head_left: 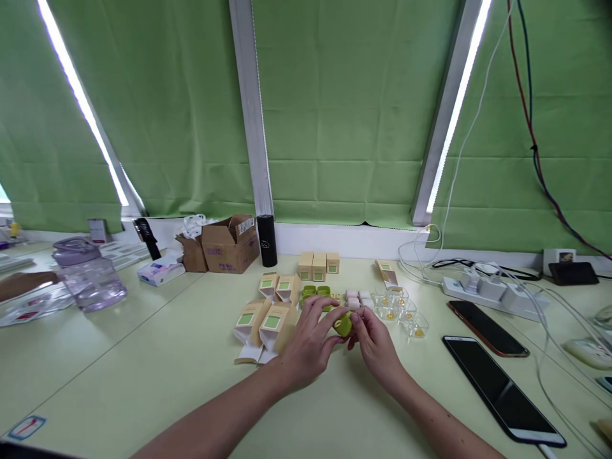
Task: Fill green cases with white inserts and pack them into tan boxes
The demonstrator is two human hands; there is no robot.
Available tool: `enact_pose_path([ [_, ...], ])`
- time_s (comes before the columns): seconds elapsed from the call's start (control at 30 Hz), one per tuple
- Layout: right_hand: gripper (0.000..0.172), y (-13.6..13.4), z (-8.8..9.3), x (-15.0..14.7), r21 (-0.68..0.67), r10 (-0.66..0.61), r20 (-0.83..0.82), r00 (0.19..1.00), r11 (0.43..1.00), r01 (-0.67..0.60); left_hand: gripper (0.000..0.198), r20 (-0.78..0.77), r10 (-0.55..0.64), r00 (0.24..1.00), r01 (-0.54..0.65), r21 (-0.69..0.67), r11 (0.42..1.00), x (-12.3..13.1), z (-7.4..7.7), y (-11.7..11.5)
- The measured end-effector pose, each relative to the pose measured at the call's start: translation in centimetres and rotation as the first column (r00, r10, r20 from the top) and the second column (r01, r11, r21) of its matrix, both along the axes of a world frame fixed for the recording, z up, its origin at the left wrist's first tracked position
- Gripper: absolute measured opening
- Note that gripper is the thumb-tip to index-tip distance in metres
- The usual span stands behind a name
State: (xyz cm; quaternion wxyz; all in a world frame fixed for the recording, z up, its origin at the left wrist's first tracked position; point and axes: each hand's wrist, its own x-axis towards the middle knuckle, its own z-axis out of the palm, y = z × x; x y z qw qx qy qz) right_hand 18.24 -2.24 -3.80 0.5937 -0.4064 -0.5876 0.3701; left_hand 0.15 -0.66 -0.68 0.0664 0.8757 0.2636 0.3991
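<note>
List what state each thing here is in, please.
Green piece: held between left hand and right hand
Nearest two cartons: flaps open
Purple-printed box: top open
Black cylinder: upright
Purple jug: upright, lid on
White-edged phone: face up, screen dark
Power strip: adapters plugged in
</note>
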Motion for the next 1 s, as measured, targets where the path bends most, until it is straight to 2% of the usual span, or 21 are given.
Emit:
enact_pose_path([
  [0.3, 0.044, 0.0, -0.4, 0.1, -0.04, -0.005, 0.092, 0.996, 0.999, 0.009, 0.047, -0.005, -0.006, 1.0, 0.006, -0.032, 0.999, -0.1, -0.1, 0.3],
  [0.4, 0.043, -0.2, 0.1, 0.5, -0.006, -0.08, 0.146, 0.986, 0.997, 0.082, 0.043, 0.063, 0.005, 0.998, 0.0, -0.081, 0.997, 0.0, -0.2, 0.6],
  [0.5, 0.038, -0.1, 0.9, 1.5, 0.07, -0.222, 0.24, 0.945, 0.975, 0.212, 0.044, 0.174, 0.048, 0.984, -0.013, -0.194, 0.981, 0.1, -0.1, 0.9],
  [0.6, 0.028, 0.3, 1.4, 3.0, 0.168, -0.413, 0.37, 0.832, 0.911, 0.377, 0.044, 0.275, 0.121, 0.954, -0.011, -0.37, 0.929, 0.2, 0.1, 1.1],
  [0.67, 0.019, 0.5, 1.6, 4.0, 0.266, -0.526, 0.466, 0.712, 0.85, 0.454, 0.043, 0.337, 0.16, 0.928, 0.023, -0.48, 0.877, 0.3, 0.1, 1.4],
  [0.77, 0.013, 0.9, 1.6, 5.1, 0.398, -0.613, 0.595, 0.519, 0.786, 0.473, 0.045, 0.462, 0.163, 0.872, 0.161, -0.584, 0.795, 0.5, -0.1, 2.0],
  [0.87, 0.023, 1.2, 1.4, 5.4, 0.445, -0.599, 0.708, 0.373, 0.789, 0.423, 0.05, 0.584, 0.156, 0.797, 0.318, -0.625, 0.713, 0.7, -0.4, 2.7],
  [1.0, 0.034, 1.4, 1.0, 5.2, 0.443, -0.54, 0.81, 0.23, 0.819, 0.364, 0.055, 0.67, 0.179, 0.72, 0.439, -0.64, 0.63, 0.6, -0.5, 3.3],
])
